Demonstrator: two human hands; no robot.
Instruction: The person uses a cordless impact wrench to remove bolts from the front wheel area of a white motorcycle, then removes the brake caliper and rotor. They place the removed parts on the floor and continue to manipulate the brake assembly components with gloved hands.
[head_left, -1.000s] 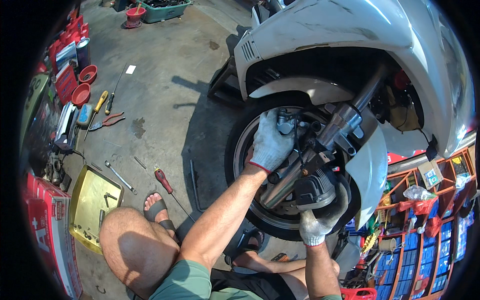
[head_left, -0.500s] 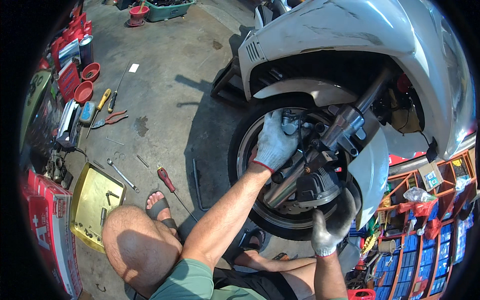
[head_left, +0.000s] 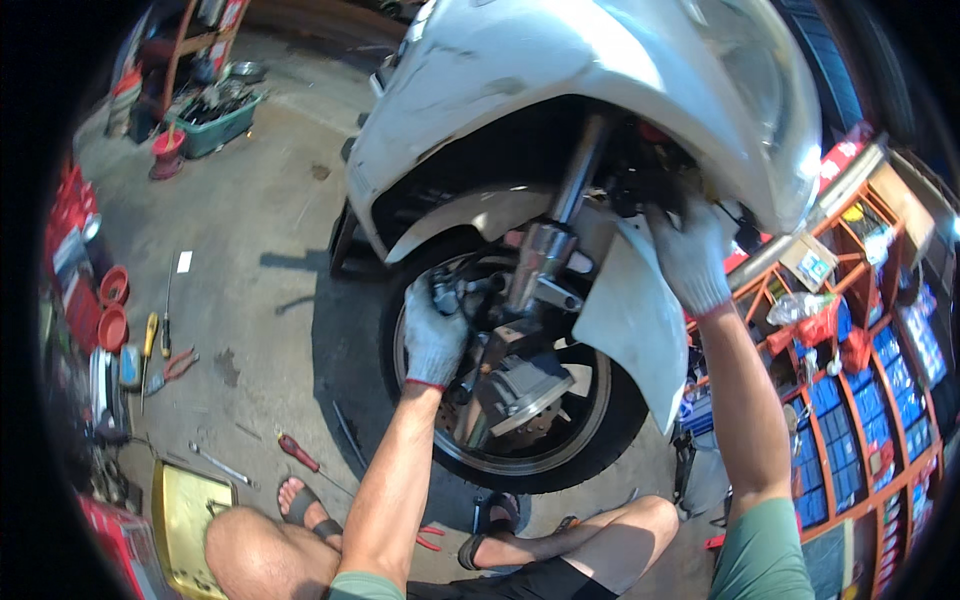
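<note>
My left hand (head_left: 435, 338), in a white knit glove, is closed round a silver brake caliper (head_left: 450, 293) with a black hose, beside the wheel's spokes. My right hand (head_left: 692, 258), gloved too with dark fingertips, reaches up beneath the pale scooter body (head_left: 480, 85); its fingers lie in shadow among dark parts and I cannot tell what they touch. Between the hands, the metal fork leg (head_left: 543, 255) slants down across the front wheel (head_left: 610, 435). Low on the fork sits a finned grey cast part (head_left: 525, 390). A pale fender piece (head_left: 640, 320) hangs below my right hand.
Screwdrivers (head_left: 290, 443), pliers (head_left: 180, 365) and a wrench (head_left: 222, 465) lie on the concrete floor at left. A yellow tray (head_left: 165, 530) stands by my knee. An orange rack with blue boxes (head_left: 830, 420) fills the right side. A green bin (head_left: 225, 128) stands far left.
My right hand has left the finned part on the lower fork and moved up under the body. My left hand stays at the caliper. The whole view has shifted and turned.
</note>
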